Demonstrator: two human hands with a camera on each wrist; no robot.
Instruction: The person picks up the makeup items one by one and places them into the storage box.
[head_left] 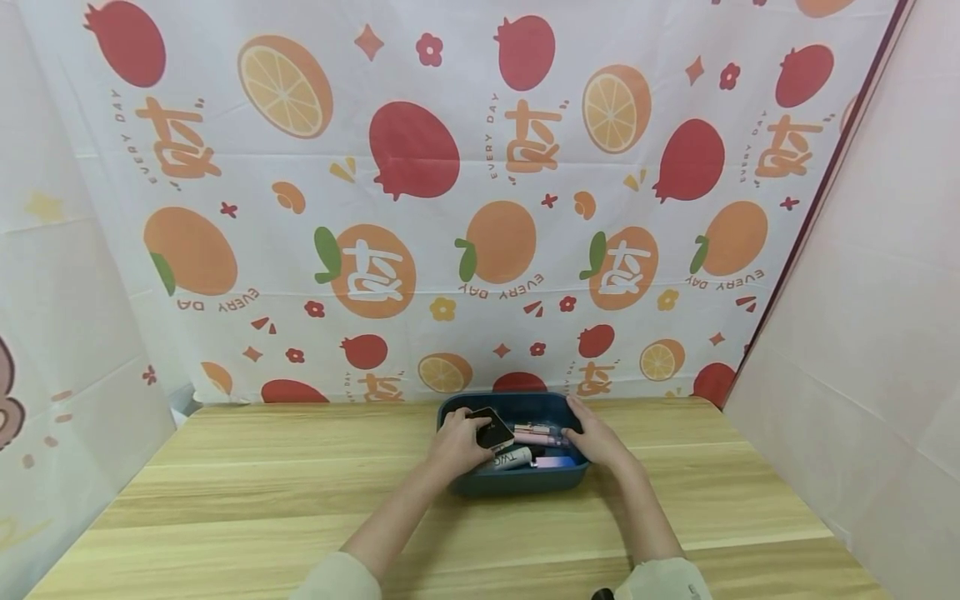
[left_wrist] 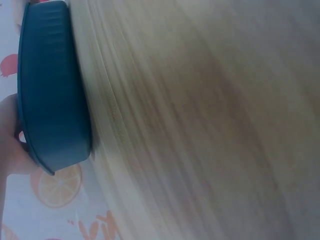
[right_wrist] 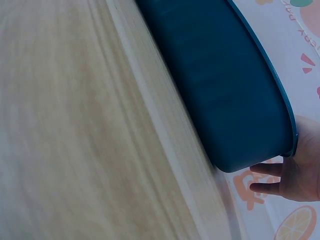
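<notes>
A dark blue plastic bin stands on the table with several small items in it. My left hand reaches over its left end and holds a flat black square case with a light edge, fingers on its far side and thumb on the near side. With my right hand I grip the bin's right end, thumb inside and fingers outside the wall. In the right wrist view, two fingers of that hand extend below the rim. Beside the case lie a white tube, pink slim tubes and a blue-purple item.
The wooden table spreads out on both sides of the bin and in front of it. Right behind the bin hangs a white fruit-print cloth. Pale cloth walls close off both sides.
</notes>
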